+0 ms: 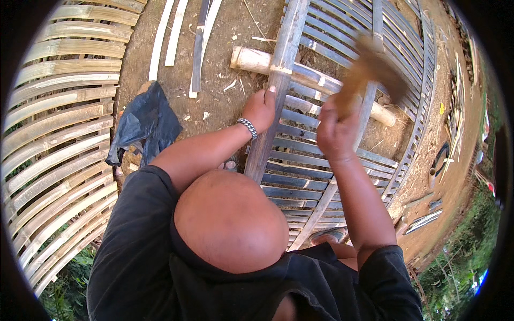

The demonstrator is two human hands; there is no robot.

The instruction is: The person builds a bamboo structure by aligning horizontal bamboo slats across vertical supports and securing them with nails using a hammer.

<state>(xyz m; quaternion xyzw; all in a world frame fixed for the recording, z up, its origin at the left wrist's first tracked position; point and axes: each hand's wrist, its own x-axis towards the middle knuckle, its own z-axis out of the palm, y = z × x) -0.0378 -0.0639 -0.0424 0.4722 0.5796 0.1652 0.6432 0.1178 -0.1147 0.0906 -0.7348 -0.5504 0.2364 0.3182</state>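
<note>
My left hand [259,112], with a chain bracelet at the wrist, grips the edge of a long dark bamboo rail [282,48]. Its thumb lies on the rail and the other fingers are partly hidden. My right hand [338,131] is closed around a brown wooden mallet [383,75], smeared by motion above the panel. The rail runs along the near left side of a slatted bamboo panel [300,160] of grey-green strips. Beneath the panel, a thick pale bamboo pole [251,60] lies crosswise, its cut end sticking out to the left.
A fence-like row of pale bamboo slats [69,96] stands at the left. A black plastic sheet [144,123] sits beside my left arm. Loose bamboo strips [176,32] lie on the dirt beyond. At the right are a black ring [440,158] and more strips [423,222].
</note>
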